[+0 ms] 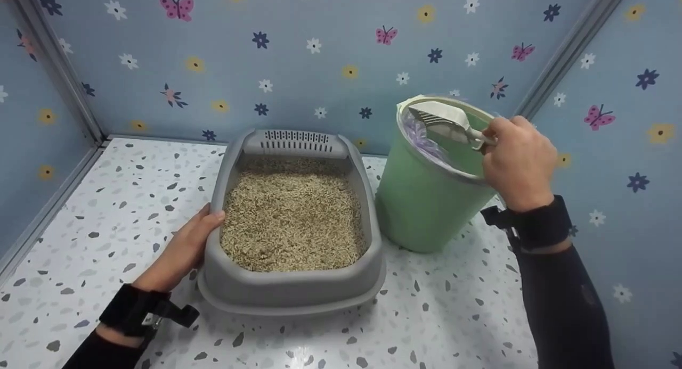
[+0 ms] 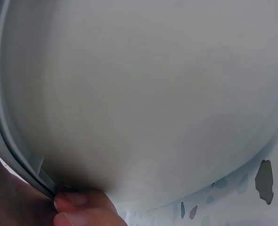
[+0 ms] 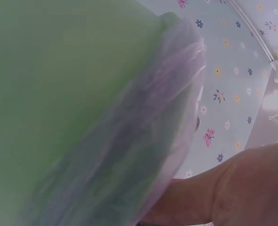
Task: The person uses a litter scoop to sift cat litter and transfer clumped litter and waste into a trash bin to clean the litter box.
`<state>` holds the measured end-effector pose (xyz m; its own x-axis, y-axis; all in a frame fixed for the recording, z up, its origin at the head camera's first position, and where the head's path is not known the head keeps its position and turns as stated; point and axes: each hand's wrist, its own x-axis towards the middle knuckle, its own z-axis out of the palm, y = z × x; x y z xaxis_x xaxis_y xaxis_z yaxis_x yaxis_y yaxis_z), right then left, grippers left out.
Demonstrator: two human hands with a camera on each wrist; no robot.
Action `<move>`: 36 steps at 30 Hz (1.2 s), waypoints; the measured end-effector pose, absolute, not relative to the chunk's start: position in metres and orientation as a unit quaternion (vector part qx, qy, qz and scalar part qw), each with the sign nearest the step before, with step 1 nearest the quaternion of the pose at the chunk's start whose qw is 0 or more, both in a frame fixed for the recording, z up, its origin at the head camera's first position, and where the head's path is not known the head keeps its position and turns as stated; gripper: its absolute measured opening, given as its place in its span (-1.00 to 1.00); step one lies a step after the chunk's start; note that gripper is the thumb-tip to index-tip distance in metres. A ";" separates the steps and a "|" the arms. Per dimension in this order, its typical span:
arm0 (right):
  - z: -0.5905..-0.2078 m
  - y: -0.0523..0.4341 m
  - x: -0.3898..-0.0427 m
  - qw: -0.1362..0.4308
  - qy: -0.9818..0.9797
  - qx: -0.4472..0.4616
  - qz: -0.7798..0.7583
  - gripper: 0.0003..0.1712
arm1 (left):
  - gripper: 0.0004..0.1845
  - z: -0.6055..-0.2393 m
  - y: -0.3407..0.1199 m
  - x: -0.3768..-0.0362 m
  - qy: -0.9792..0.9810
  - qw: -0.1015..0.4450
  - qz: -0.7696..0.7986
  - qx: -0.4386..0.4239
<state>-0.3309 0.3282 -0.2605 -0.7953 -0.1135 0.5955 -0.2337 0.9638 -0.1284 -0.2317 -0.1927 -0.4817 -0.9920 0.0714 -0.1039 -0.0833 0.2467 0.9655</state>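
A grey litter box (image 1: 293, 292) filled with tan pellet litter (image 1: 293, 220) stands on the speckled surface. My left hand (image 1: 184, 244) grips its left rim, thumb on top. In the left wrist view, fingertips (image 2: 82, 209) curl beneath the rim of the box wall (image 2: 153, 94). On the right, my right hand (image 1: 517, 158) holds a pale slotted litter scoop (image 1: 442, 116) by its handle. The scoop's head is tilted inside the mouth of a green bin (image 1: 426, 204). In the right wrist view the hand (image 3: 252, 186) shows beside the bin; the scoop is hidden there.
A thin purple bag (image 1: 423, 140) lines the bin, and in the right wrist view the bag (image 3: 148, 117) hangs over its rim. The bin stands close to the box's right side. Blue flowered panels (image 1: 298, 65) enclose the back and sides of the speckled surface (image 1: 144, 198).
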 end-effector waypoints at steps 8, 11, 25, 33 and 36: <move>-0.246 0.326 -0.321 0.292 -0.945 0.061 0.134 -0.71 | -0.04 -0.482 -0.191 -0.232 0.775 0.064 0.628 0.006; -0.238 0.319 -0.311 0.298 -0.938 0.067 0.162 -0.68 | -0.06 -0.481 -0.191 -0.233 0.775 0.059 0.629 0.009; -0.245 0.255 -0.287 0.276 -0.923 0.211 0.167 -0.74 | -0.01 -0.480 -0.191 -0.231 0.785 0.061 0.617 0.003; -0.272 0.218 -0.297 0.171 -0.944 0.255 0.121 -0.74 | -0.02 -0.480 -0.193 -0.231 0.792 0.065 0.606 -0.006; -0.284 0.201 -0.304 0.125 -0.948 0.277 0.097 -0.72 | -0.02 -0.481 -0.194 -0.231 0.796 0.065 0.602 -0.009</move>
<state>-0.3040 0.2011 -0.2837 -0.8157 -0.5000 0.2909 -0.5486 0.8282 -0.1148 -0.2306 -0.1938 -0.4813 -0.9915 0.0641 -0.1133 -0.0916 0.2749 0.9571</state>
